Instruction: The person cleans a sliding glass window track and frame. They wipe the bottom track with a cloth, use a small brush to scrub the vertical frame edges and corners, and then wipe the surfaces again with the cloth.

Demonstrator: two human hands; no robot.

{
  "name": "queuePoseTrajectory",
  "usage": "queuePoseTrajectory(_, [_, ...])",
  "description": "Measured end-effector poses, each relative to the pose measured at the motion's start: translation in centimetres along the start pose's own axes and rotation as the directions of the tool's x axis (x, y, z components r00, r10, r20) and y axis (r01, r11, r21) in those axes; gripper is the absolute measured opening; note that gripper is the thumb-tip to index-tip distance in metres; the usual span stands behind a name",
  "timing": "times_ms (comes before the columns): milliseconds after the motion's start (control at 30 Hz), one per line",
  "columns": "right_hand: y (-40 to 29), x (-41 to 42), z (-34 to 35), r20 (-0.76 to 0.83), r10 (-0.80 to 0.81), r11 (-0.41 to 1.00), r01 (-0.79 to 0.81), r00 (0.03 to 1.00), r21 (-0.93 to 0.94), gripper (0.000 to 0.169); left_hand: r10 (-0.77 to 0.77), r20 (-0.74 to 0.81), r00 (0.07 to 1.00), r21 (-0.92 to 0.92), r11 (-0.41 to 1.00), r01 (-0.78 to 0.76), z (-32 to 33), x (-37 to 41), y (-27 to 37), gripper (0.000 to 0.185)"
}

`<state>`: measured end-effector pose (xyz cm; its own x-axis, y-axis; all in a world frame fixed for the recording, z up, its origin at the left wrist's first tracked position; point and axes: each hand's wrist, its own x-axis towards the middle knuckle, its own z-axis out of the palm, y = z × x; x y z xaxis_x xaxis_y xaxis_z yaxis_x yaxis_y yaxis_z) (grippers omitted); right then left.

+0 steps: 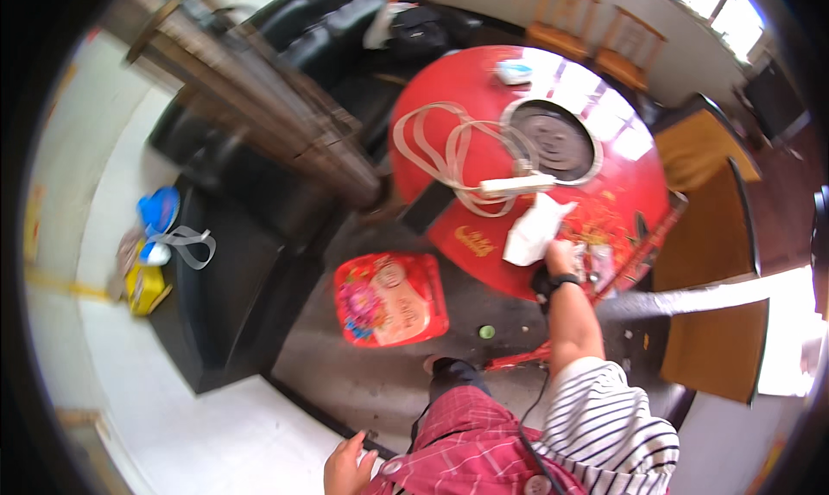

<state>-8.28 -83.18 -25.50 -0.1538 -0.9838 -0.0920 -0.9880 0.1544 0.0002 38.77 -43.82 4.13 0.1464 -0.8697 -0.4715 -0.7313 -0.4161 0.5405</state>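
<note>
My right hand [562, 258] reaches to the front edge of a round red table [466, 236], beside a white paper or cloth [535, 230]; blur hides whether it grips it. Small, unclear items lie just right of that hand. Farther in on the table are a white power strip [517, 184], a coiled pale cable [447, 145], a dark round inset [550, 138] and a white and blue packet [515, 71]. My left hand [350, 466] is low in the picture, near my apron [453, 430], with its fingers apart and nothing in it.
A red floral stool [392, 299] stands left of the table, near a green bottle cap [487, 332] on the floor. A stovepipe-like metal column [278, 113] rises at upper left before a black sofa [317, 22]. Wooden chairs [563, 15] stand behind; brown seats [703, 236] are at right.
</note>
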Motion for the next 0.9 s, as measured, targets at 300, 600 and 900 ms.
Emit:
queuePoseTrajectory(300, [-0.9, -6.9, -0.5, -0.168, 0.1, 0.442, 0.108, 0.981, 0.891, 0.024, -0.088, -0.246, 0.965, -0.046, 0.996, 0.08, 3.1, -7.6, -3.5, 0.046])
queuePoseTrajectory(600, [-32.5, -33.2, -22.2, -0.311, -0.904, 0.075, 0.825, 0.293, 0.56, 0.024, -0.373, -0.381, 0.846, -0.24, 0.924, 0.299, 7.1, -21.9, -5.0, 0.045])
queuePoseTrajectory(900, [-38.1, -63.9, -31.6, -0.641, -0.68, -0.674, 0.649, -0.357, 0.353, 0.021, -0.724, -0.541, 0.427, -0.521, 0.688, 0.505, 19.7, -43.0, -9.5, 0.043])
